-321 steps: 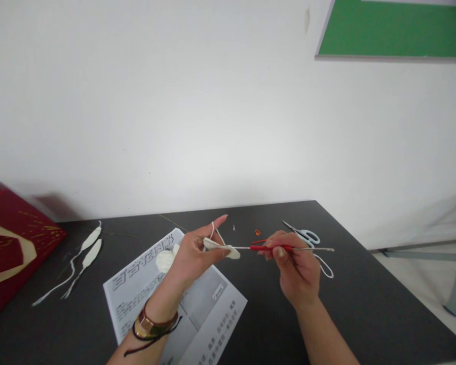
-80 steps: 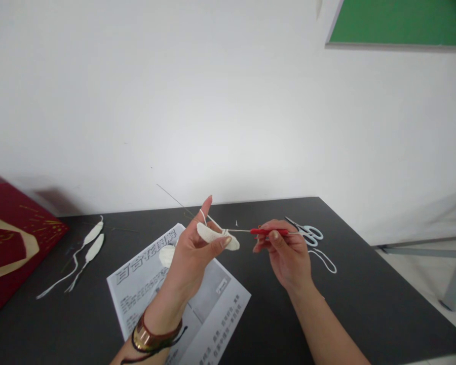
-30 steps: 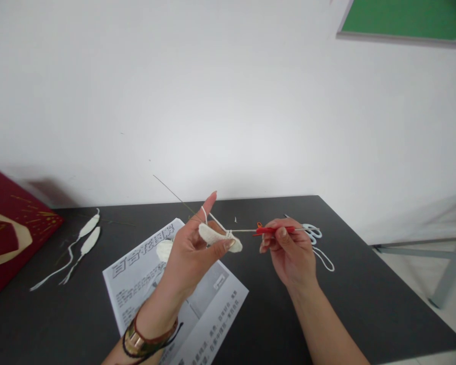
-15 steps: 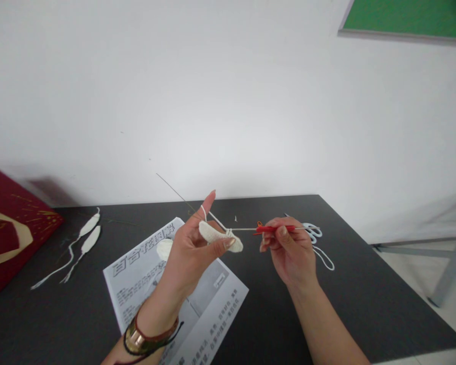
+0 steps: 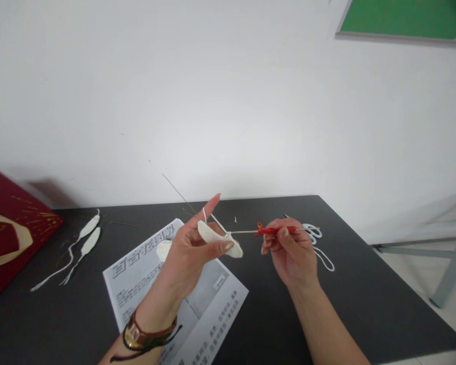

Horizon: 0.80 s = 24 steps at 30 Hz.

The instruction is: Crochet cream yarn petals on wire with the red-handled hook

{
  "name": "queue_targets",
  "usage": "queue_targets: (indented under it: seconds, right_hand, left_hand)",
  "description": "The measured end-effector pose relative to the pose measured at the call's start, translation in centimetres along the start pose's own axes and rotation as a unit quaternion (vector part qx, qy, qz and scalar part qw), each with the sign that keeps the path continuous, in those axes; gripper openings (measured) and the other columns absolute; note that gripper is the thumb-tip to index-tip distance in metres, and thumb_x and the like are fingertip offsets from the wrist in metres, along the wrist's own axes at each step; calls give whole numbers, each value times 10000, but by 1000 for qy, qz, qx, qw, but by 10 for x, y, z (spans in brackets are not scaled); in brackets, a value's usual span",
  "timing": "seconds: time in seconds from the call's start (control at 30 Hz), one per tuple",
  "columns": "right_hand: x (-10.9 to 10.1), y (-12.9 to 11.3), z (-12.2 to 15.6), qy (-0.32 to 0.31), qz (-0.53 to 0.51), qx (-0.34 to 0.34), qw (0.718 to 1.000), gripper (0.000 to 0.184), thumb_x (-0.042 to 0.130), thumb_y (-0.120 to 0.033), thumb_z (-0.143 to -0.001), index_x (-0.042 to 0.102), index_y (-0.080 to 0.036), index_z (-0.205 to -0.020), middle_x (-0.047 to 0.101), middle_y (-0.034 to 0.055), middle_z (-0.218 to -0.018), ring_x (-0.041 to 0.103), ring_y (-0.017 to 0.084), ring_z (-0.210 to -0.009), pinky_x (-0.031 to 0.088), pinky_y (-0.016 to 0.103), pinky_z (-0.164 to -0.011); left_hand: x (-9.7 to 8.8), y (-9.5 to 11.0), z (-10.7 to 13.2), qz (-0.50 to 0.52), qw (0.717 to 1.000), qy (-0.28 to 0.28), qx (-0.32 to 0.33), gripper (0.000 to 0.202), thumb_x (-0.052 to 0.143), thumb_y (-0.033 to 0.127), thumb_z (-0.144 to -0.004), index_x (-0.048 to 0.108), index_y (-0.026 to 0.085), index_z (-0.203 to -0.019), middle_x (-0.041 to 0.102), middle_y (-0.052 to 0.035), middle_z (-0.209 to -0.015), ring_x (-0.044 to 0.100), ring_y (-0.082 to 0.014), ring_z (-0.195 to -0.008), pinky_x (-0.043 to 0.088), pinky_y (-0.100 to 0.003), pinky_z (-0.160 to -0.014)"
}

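My left hand [image 5: 197, 246] pinches a white crocheted petal [image 5: 212, 234] between thumb and fingers. White yarn [image 5: 217, 223] loops over its raised index finger and runs down to the petal's edge. A thin wire [image 5: 178, 192] sticks out from the petal toward the upper left. In my right hand [image 5: 291, 248] is a crochet hook [image 5: 275, 230] with a red handle, held level. The hook's thin metal shaft reaches left to the stitches at the petal's edge; its tip is hard to make out there. A small orange stitch marker [image 5: 259, 225] shows by the handle.
Printed pattern sheets [image 5: 228, 289] lie under my left arm, with a white ball of yarn [image 5: 163, 250] partly hidden behind the hand. Two white petals [image 5: 90, 242] with yarn tails lie left, near a red bag [image 5: 11, 228]. Light blue scissors [image 5: 313, 232] rest behind my right hand.
The petal has tilted slightly and the raised left index finger has shifted a little to the right. The hook's shaft stays at the petal's edge, with the right hand nearly still.
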State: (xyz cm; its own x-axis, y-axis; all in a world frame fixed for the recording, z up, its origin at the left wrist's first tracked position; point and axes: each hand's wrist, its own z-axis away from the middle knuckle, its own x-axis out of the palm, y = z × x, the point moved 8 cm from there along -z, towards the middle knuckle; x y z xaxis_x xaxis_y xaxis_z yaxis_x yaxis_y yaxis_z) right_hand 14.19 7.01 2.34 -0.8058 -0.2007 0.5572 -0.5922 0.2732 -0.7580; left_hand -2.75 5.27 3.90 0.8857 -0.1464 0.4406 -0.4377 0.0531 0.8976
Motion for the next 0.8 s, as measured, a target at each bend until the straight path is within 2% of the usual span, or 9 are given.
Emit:
queue_targets:
  seconds: [0.2,0.4,0.53,0.7,0.8]
  right_hand:
    - [4,-7,-1,-24,20,-30,999,56,672,-256,-771,679,-201,-769,635,-3,-674,599,111,-516,537,223,-423]
    - [6,-17,-1,-71,43,-57,995,41,664,-223,-776,700,-208,-784,621,20,-725,606,126,-550,550,251,-424]
    - [6,-20,1,-68,64,-74,993,48,668,-227,-771,715,-216,-771,630,29,-739,614,134,-530,554,270,-410]
    - [6,-21,6,-44,76,-96,991,58,677,-227,-765,719,-219,-804,661,40,-710,627,154,-524,549,285,-418]
    - [6,-22,8,-43,85,-103,990,60,681,-224,-762,722,-217,-806,667,43,-709,636,161,-536,553,297,-446]
  left_hand:
    - [1,-2,-1,21,999,-32,5,792,725,76,-659,409,308,-1347,592,45,-670,587,-122,-620,473,-260,-623]
    - [2,-9,-1,76,995,-65,-31,758,717,38,-654,453,280,-1322,572,36,-665,572,-115,-646,450,-224,-612]
    - [3,-13,-2,99,990,-79,-57,749,733,57,-636,474,261,-1309,542,46,-628,549,-104,-608,429,-207,-571]
    - [-2,-4,-3,24,999,-38,9,797,735,79,-644,421,294,-1345,581,43,-643,594,-126,-625,464,-249,-623]
    - [-1,-1,-2,5,999,-39,30,824,725,78,-660,378,331,-1363,592,47,-654,607,-138,-644,479,-281,-656]
